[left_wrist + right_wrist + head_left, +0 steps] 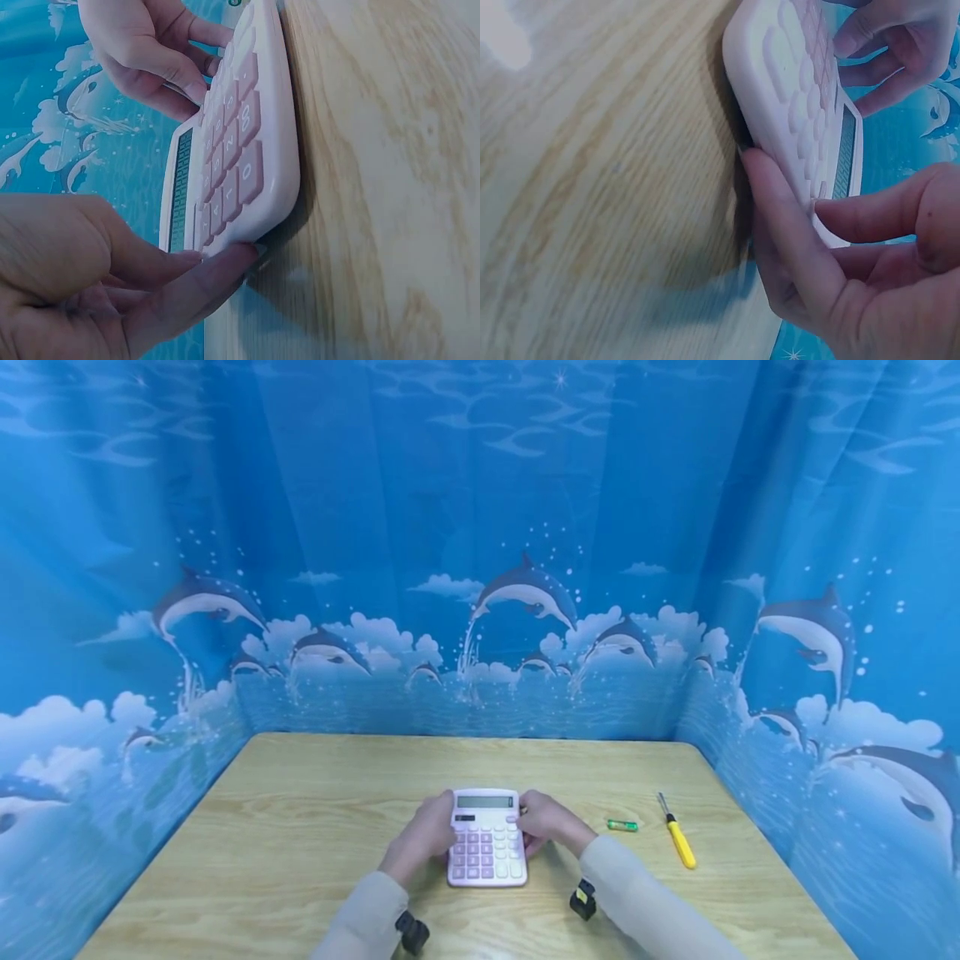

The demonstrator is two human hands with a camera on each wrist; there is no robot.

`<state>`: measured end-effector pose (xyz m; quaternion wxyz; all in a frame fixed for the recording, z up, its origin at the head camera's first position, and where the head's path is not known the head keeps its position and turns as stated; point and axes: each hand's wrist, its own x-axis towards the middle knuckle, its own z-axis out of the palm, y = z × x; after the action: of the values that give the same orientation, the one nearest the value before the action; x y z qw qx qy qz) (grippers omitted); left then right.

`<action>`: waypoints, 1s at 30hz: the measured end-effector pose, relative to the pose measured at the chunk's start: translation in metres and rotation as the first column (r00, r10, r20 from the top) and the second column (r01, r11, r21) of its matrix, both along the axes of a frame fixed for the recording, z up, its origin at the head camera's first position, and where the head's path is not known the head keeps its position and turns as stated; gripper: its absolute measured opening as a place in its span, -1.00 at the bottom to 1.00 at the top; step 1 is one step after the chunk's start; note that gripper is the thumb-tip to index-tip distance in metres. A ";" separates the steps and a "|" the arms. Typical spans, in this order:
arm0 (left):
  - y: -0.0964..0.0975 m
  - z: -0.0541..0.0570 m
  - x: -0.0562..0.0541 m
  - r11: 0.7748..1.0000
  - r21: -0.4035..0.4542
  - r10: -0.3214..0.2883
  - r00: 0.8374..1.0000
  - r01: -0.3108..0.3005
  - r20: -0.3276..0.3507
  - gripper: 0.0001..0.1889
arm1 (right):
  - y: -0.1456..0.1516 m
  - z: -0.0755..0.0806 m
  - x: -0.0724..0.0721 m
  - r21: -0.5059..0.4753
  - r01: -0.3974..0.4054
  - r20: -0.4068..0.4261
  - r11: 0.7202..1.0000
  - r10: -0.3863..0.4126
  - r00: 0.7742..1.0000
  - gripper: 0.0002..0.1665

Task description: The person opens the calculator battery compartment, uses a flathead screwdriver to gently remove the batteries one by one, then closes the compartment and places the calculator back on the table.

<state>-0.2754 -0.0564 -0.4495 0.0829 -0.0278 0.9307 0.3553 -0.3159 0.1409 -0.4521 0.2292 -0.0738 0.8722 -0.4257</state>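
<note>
A pale pink calculator [487, 839] with pink and white keys faces up in the middle of the table, its display at the far end. My left hand [430, 827] grips its left edge, thumb on the upper side and fingers beneath. On the opposite edge my right hand [551, 822] pinches it the same way, the thumb near the white keys. In the right wrist view the fingers [780, 199] of the right hand run along the calculator's side, and a shadow lies under its body. Digits light up faintly at the display's right end.
To the right of the right hand lies a green battery [622, 826]. Further right is a screwdriver [678, 835] with a yellow handle, its tip pointing away. The wooden table [315, 793] is bounded by a blue dolphin-print curtain [480, 527] at the back and sides.
</note>
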 end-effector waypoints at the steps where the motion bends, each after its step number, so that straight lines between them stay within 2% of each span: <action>1: -0.001 0.001 0.000 1.000 0.001 0.000 1.000 0.000 -0.004 -0.36 | 0.000 0.000 0.000 0.009 0.001 -0.003 1.000 -0.001 1.000 -0.59; 7: -0.005 0.003 -0.004 1.000 0.002 -0.022 1.000 0.022 -0.015 -0.51 | -0.001 0.002 -0.001 0.025 0.004 -0.011 1.000 -0.004 1.000 -0.64; 11: -0.008 0.005 -0.005 0.999 -0.020 -0.050 0.998 0.049 -0.025 -0.55 | -0.001 0.002 0.000 0.020 0.001 -0.019 1.000 -0.001 1.000 -0.52; 15: -0.009 0.007 -0.005 0.994 -0.060 -0.090 0.994 0.086 -0.067 -0.39 | -0.001 0.002 0.000 0.037 -0.001 -0.046 0.999 0.003 0.999 -0.34; 19: -0.010 0.006 -0.005 0.992 -0.066 -0.114 0.989 0.108 -0.094 -0.23 | -0.001 0.002 -0.001 0.054 -0.009 -0.068 0.998 0.013 0.998 -0.31; 27: -0.011 -0.001 -0.008 0.998 0.013 -0.056 0.998 0.057 -0.012 -0.20 | 0.000 -0.002 0.000 0.053 -0.021 -0.076 0.998 0.025 0.997 -0.32; 30: -0.013 -0.002 -0.008 0.998 0.023 -0.052 0.999 0.052 -0.010 -0.19 | 0.000 -0.003 -0.001 0.047 -0.025 -0.081 0.999 0.028 0.996 -0.33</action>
<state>-0.2837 -0.0692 -0.4518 0.0882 -0.0008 0.9272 0.3641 -0.3165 0.1406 -0.4555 0.2005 -0.0975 0.8893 -0.3992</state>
